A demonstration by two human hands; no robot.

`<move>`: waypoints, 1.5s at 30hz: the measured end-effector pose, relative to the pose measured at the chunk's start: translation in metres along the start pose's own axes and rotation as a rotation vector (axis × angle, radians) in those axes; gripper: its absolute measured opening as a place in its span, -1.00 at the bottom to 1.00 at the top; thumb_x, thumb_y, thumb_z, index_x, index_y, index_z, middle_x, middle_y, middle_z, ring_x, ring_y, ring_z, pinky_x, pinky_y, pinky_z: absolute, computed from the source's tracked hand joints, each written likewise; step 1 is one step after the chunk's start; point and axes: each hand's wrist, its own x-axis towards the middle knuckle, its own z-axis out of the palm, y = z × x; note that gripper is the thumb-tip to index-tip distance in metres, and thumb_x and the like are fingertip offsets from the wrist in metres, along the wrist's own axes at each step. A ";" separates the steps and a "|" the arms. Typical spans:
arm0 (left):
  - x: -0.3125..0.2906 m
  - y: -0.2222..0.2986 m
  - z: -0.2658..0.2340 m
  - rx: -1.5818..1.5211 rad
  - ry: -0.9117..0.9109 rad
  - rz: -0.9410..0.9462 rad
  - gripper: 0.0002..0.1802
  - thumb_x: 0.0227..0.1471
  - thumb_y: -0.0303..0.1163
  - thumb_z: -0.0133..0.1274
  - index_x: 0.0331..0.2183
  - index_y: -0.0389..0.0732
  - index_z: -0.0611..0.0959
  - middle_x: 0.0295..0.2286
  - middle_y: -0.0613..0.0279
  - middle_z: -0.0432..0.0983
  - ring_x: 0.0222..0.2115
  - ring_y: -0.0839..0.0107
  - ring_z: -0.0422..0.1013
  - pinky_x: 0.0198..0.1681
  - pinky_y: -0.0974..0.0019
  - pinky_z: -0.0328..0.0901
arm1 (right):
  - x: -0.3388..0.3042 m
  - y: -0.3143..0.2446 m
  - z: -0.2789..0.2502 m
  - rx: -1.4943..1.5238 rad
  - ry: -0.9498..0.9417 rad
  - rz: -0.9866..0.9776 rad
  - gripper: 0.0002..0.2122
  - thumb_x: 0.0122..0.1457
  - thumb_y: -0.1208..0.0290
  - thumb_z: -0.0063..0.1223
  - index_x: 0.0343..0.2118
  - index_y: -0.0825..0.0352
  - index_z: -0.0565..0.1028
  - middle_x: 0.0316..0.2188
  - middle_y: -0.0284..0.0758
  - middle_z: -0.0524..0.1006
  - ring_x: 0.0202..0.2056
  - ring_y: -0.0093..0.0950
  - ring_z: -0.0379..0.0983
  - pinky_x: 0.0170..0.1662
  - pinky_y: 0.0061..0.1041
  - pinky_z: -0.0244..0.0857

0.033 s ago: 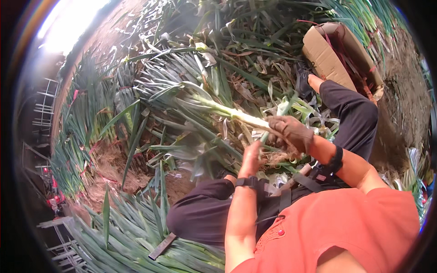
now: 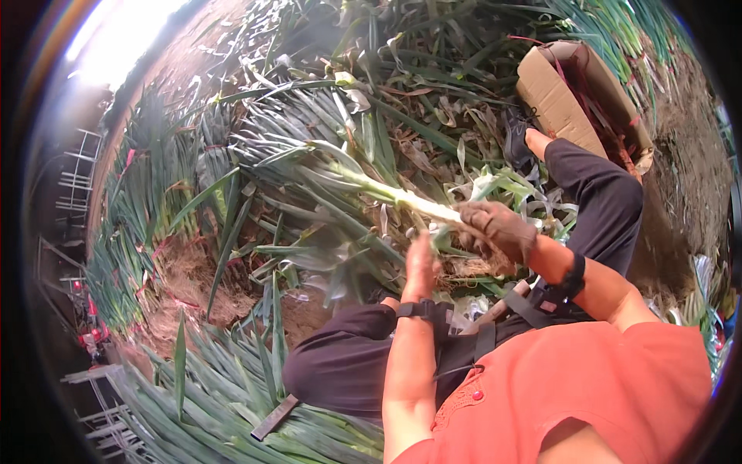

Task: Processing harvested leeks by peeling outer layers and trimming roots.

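Note:
My right hand (image 2: 498,230), in a dark, soiled glove, is closed around the pale lower stem of a green onion (image 2: 421,204). The stem slants up and left, and its leaves spread over the heap. Below that stem is my left hand (image 2: 421,267), with its fingers stretched upward and slightly blurred; it appears to hold nothing. Stringy roots (image 2: 473,267) show just under my right hand. Beneath both hands lie stripped leaves and peelings (image 2: 525,189).
An open cardboard box (image 2: 560,97) with reddish strips inside stands by my right foot. Tied onion bundles (image 2: 166,185) stand at the left, and more onions (image 2: 232,387) lie beside my left knee. A flat metal piece (image 2: 274,417) rests against that knee.
My left hand has come away from the stem, moving slightly left and down, and a green leaf piece beside its fingers no longer shows. My right hand keeps its hold, shifting slightly right.

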 end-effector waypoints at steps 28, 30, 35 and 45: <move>0.016 0.004 -0.006 0.203 -0.060 0.284 -0.77 0.02 -0.32 -0.10 -0.28 -0.22 0.48 -0.42 0.27 0.41 -0.40 0.39 0.37 -0.32 0.32 0.28 | 0.021 -0.002 0.007 -0.051 0.031 0.038 -0.75 0.17 0.23 -0.16 -0.33 0.35 0.42 -0.60 -0.35 0.46 -0.65 -0.62 0.33 -0.62 -0.63 0.20; 0.015 0.023 -0.023 -0.481 0.074 0.330 -0.73 0.04 -0.30 -0.08 -0.20 -0.20 0.43 -0.30 0.27 0.41 -0.34 0.40 0.38 -0.27 0.35 0.29 | 0.012 -0.001 0.016 -0.006 0.021 0.075 -0.73 0.16 0.23 -0.16 -0.32 0.36 0.42 -0.60 -0.34 0.46 -0.65 -0.62 0.33 -0.62 -0.65 0.20; 0.009 0.029 -0.028 -0.613 -0.043 0.316 -0.72 0.07 -0.31 -0.08 -0.21 -0.30 0.46 -0.35 0.20 0.45 -0.41 0.40 0.40 -0.35 0.37 0.32 | -0.002 0.000 0.038 -0.053 0.020 0.130 -0.76 0.15 0.25 -0.15 -0.32 0.36 0.40 -0.62 -0.39 0.41 -0.62 -0.65 0.32 -0.62 -0.67 0.19; -0.006 0.027 -0.007 -0.459 0.066 0.294 -0.84 -0.04 -0.37 0.08 -0.43 -0.25 0.48 -0.57 0.25 0.39 -0.62 0.44 0.35 -0.61 0.41 0.24 | 0.009 0.031 0.029 -0.995 0.162 -0.363 -0.79 0.01 0.33 -0.09 -0.37 0.38 0.38 -0.55 -0.02 0.46 -0.43 -0.07 0.43 -0.37 -0.22 0.28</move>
